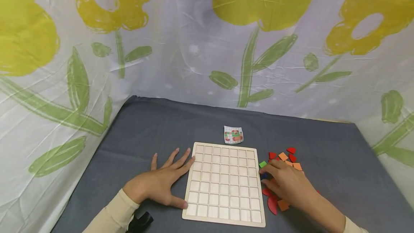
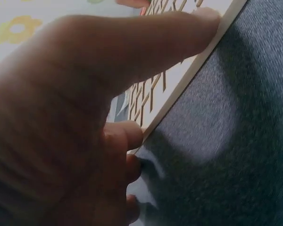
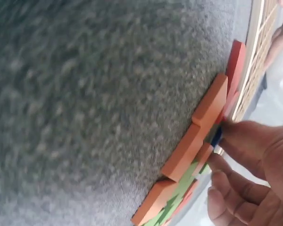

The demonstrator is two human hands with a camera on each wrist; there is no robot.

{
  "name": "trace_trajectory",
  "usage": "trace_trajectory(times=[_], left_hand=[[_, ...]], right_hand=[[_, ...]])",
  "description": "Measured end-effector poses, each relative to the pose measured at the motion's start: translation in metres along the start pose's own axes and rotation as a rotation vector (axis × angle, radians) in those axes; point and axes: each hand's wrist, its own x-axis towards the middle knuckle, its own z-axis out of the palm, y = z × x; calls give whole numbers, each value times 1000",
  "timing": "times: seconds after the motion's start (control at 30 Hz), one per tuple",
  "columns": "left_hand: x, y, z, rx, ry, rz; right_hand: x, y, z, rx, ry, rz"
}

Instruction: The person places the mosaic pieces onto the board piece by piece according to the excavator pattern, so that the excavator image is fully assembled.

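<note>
A wooden grid board (image 1: 223,221) with rows of square cells lies on the dark cloth between my hands. My left hand (image 1: 158,184) spreads its fingers along the board's left side, the thumb touching the edge near the front corner; the left wrist view shows the thumb (image 2: 179,35) on the rim. At the board's right, my right hand (image 1: 289,182) pinches a small blue tile (image 1: 264,176) between thumb and index finger. Around and under that hand lie red pieces (image 1: 272,205), orange squares (image 1: 297,166) and a green tile (image 1: 262,164), partly hidden by it.
Behind the board lies a small pattern card (image 1: 233,135) with a coloured grid picture. A black object (image 1: 140,222) is by the left sleeve. The grey cloth (image 1: 174,118) covers the table, and a flower-printed curtain (image 1: 181,46) hangs behind and at the sides.
</note>
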Motion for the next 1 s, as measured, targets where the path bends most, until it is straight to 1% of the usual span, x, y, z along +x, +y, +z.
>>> trace_trajectory(times=[0.1, 0.17, 0.3, 0.37, 0.47, 0.6, 0.67, 0.73, 0.93, 1.0], left_hand=[[0, 0, 0, -3, -5, -9], [0, 0, 1, -7, -4, -10], [0, 1, 1, -3, 2, -15], [0, 1, 1, 2, 7, -16], [1, 2, 1, 11, 7, -17], [1, 5, -1, 17, -2, -33], [1, 8, -3, 23, -7, -44], [2, 10, -4, 32, -14, -55], [2, 13, -4, 68, -40, -82], [3, 14, -4, 77, -42, -87]], right_hand=[[2, -5, 2, -2, -8, 47], [2, -7, 3, 15, -27, 88], [3, -10, 4, 88, -68, 152], [4, -10, 5, 124, -81, 166], [6, -9, 4, 149, -68, 152], [10, -8, 3, 158, -16, 91], [14, -8, 2, 168, -6, 71], [18, -8, 1, 187, -23, 62], [25, -12, 0, 248, -142, 81], [26, -12, 0, 258, -156, 84]])
